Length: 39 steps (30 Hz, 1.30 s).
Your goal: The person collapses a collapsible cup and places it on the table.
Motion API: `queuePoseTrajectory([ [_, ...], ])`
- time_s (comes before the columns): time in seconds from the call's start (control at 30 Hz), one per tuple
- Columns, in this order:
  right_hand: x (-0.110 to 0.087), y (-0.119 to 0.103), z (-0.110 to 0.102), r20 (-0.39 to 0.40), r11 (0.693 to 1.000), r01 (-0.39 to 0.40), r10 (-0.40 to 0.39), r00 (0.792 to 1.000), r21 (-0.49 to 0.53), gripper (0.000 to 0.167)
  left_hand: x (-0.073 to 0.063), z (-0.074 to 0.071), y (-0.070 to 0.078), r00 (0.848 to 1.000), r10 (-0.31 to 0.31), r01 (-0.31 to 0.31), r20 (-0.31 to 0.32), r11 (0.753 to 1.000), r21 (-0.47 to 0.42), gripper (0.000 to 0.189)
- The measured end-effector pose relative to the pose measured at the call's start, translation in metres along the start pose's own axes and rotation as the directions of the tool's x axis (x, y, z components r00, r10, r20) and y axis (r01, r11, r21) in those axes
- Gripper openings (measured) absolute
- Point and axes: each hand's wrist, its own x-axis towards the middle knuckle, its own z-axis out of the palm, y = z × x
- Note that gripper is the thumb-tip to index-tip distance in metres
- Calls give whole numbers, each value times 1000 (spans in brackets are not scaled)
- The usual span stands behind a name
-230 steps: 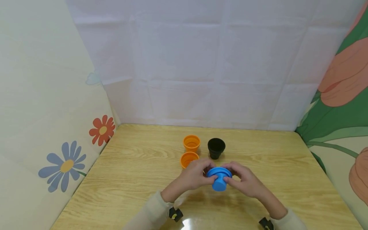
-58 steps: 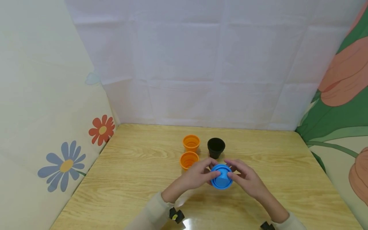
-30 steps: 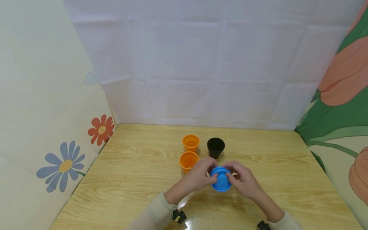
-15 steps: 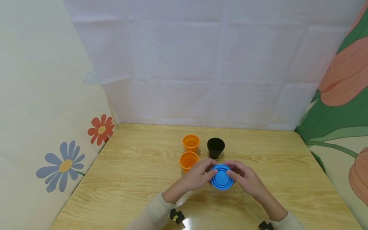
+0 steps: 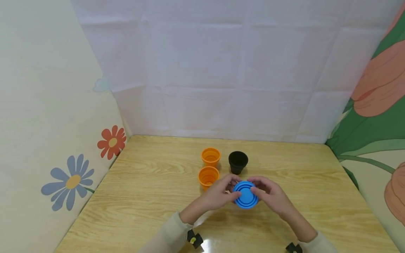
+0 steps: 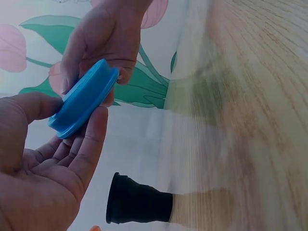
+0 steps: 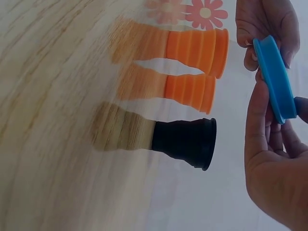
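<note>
A blue collapsible cup (image 5: 246, 195), pressed down into a flat disc of concentric rings, is held above the table between both hands. My left hand (image 5: 216, 192) grips its left edge, thumb on the ringed face and fingers behind. On the opposite edge my right hand (image 5: 274, 199) pinches it the same way. The left wrist view shows the flattened blue cup (image 6: 84, 98) edge-on, as a thin band with a protruding rim. Beyond the hands stand two orange collapsible cups (image 5: 210, 157), one behind the other, and a black collapsible cup (image 5: 238, 162), all extended and upright.
The wood-grain table (image 5: 152, 189) is glossy and mirrors the cups. A white cloth (image 5: 202, 70) hangs along its back edge. Flower-printed panels (image 5: 63, 105) flank both sides. The nearer orange cup (image 5: 208, 176) stands right beside my left hand.
The blue cup has gone from extended, with its base sticking out, to a flat ringed disc. Both hands have kept hold of it nearly in place. The other cups have not moved.
</note>
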Motion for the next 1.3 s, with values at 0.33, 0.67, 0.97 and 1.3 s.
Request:
queuePoseTrajectory([
  [0.33,1,4,-5,30,998,-24,22,999,65,35,5,6,-9,999,-28,25,-38,998,-64,33],
  [0.67,-1,8,-10,26,987,-85,83,996,133,43,6,9,-9,996,-54,48,-66,995,-88,33],
  [0.97,1,11,-13,-55,964,-201,214,975,176,46,6,11,-8,999,3,-4,-54,1000,-18,31],
  [1.3,1,12,-15,-68,954,-213,231,970,209,49,8,14,-9,996,76,-73,-49,996,51,29],
])
